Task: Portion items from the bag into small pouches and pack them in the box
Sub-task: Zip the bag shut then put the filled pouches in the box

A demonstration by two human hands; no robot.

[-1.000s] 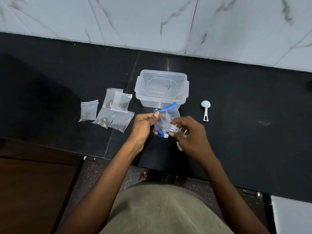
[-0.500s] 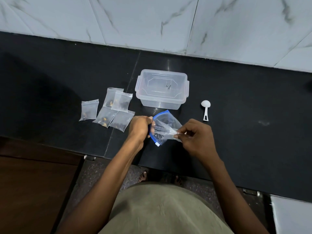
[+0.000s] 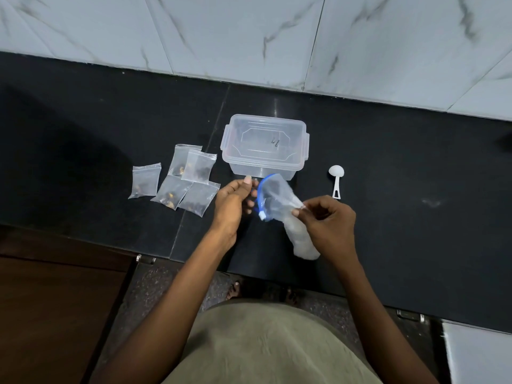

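Observation:
A clear zip bag (image 3: 278, 196) with a blue slider rim hangs just above the black counter, its mouth turned left. My right hand (image 3: 328, 221) pinches the bag's bottom corner. My left hand (image 3: 234, 202) is beside the blue rim with thumb raised and fingertips at the rim; it has no clear grip on it. A few dark items show inside the bag. Several small filled pouches (image 3: 181, 182) lie to the left. The clear plastic box (image 3: 263, 164) stands behind the bag with its lid on.
A white measuring spoon (image 3: 336, 177) lies right of the box. A pale bundle of plastic (image 3: 303, 242) lies on the counter under my right hand, near the front edge (image 3: 194, 257). A marble-tiled wall runs behind the black counter.
The bag has moved right and turned so its blue rim faces left. My left hand has loosened from the rim. My right hand has shifted right, still pinching the bag.

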